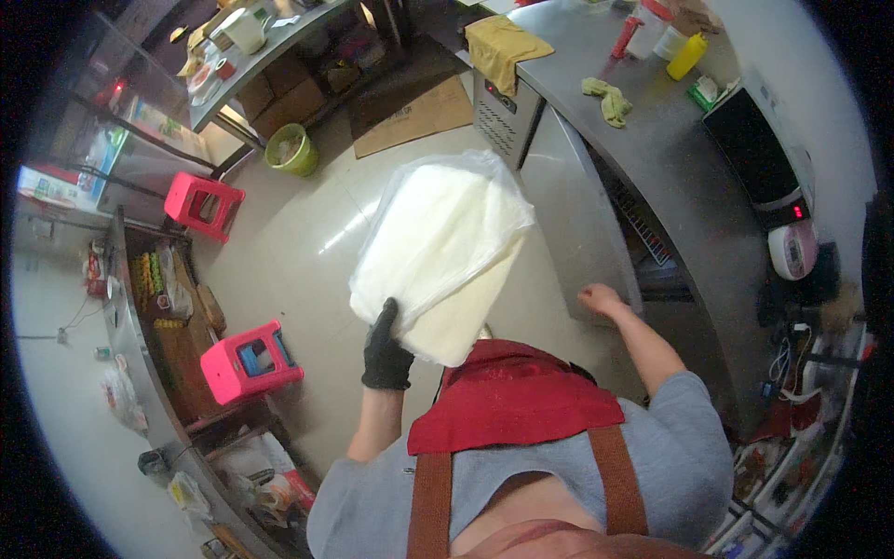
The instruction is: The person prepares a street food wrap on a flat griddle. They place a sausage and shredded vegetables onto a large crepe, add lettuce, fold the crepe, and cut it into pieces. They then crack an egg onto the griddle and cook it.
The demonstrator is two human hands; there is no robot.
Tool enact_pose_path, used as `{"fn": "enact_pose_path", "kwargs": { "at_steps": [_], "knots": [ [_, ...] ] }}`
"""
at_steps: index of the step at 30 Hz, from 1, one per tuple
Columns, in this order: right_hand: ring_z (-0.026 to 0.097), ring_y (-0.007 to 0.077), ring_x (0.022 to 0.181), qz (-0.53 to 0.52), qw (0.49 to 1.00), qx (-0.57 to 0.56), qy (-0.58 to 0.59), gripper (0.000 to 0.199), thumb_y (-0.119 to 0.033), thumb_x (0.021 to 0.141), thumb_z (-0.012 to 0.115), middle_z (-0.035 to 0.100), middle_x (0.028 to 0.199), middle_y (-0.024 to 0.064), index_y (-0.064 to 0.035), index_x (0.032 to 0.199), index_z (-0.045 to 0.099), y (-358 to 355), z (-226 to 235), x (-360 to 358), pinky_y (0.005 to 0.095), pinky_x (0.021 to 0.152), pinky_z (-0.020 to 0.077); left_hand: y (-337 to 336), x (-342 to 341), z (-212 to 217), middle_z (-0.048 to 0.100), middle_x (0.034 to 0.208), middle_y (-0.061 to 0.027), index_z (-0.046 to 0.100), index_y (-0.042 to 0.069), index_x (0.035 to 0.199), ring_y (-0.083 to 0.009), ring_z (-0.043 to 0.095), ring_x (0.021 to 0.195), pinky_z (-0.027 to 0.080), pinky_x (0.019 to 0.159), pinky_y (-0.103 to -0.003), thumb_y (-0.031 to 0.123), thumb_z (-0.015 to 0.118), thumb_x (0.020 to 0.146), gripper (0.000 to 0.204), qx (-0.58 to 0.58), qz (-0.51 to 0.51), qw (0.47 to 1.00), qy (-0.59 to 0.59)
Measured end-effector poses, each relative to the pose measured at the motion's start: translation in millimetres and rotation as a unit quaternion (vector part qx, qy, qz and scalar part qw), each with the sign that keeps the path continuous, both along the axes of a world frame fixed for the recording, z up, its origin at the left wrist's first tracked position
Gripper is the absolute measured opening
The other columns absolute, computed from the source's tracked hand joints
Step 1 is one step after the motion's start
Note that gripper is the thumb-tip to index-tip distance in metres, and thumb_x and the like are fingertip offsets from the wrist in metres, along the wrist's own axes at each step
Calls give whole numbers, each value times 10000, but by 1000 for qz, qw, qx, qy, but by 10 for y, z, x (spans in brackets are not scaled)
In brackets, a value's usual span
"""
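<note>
My left hand (386, 354), in a black glove, grips the lower left corner of a stack of pale cream flat sheets (438, 247). Clear plastic film covers most of the stack, and one bare corner sticks out at the lower right; the kind of sheet I cannot tell. My bare right hand (601, 300) is closed at the edge of a steel cabinet door (582, 214). This door stands ajar under the counter, and a wire rack (638, 224) shows in the dark gap behind it.
On the steel counter (652, 140) at right lie a yellow cloth (507, 48), a crumpled rag (610, 101), a yellow squeeze bottle (687, 56) and a microwave (759, 154). Two pink stools (251, 361) and a green bin (292, 151) stand on the floor, with flattened cardboard (419, 116) beyond.
</note>
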State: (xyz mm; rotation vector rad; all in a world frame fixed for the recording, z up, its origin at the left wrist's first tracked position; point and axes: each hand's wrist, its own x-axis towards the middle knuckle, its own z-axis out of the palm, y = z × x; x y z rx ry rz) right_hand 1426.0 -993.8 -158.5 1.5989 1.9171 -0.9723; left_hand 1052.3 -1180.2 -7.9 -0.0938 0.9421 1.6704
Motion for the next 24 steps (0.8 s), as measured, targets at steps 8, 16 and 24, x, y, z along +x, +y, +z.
{"fn": "enact_pose_path", "kwargs": {
  "at_steps": [8, 16, 24],
  "knots": [
    [527, 170, 1023, -277, 767, -139, 562, 429, -329, 904, 461, 530, 1163, 73, -48, 1227, 443, 423, 1528, -1335, 304, 855, 434, 253, -56, 137, 528, 1139, -112, 413, -13, 1223, -228, 518, 1027, 431, 878, -352, 120, 604, 810, 474, -7, -1, 996, 90],
    [524, 160, 1036, -211, 752, -273, 562, 561, -339, 815, 613, 521, 1173, 69, -30, 1241, 417, 1122, 1406, -1746, 315, 896, 424, 609, -369, 145, 555, 1075, -94, 460, -8, 1183, -207, 542, 961, 456, 813, -331, 114, 645, 772, 467, -26, -51, 989, 137],
    [571, 152, 925, -235, 751, -261, 558, 424, -243, 810, 639, 584, 1053, 67, -7, 1138, 512, 2225, 1095, -2135, 298, 823, 465, 1801, -499, -2, 550, 1102, -112, 442, -4, 1210, -235, 540, 983, 449, 847, -347, 132, 633, 779, 490, -55, -54, 986, 146]
  ]
}}
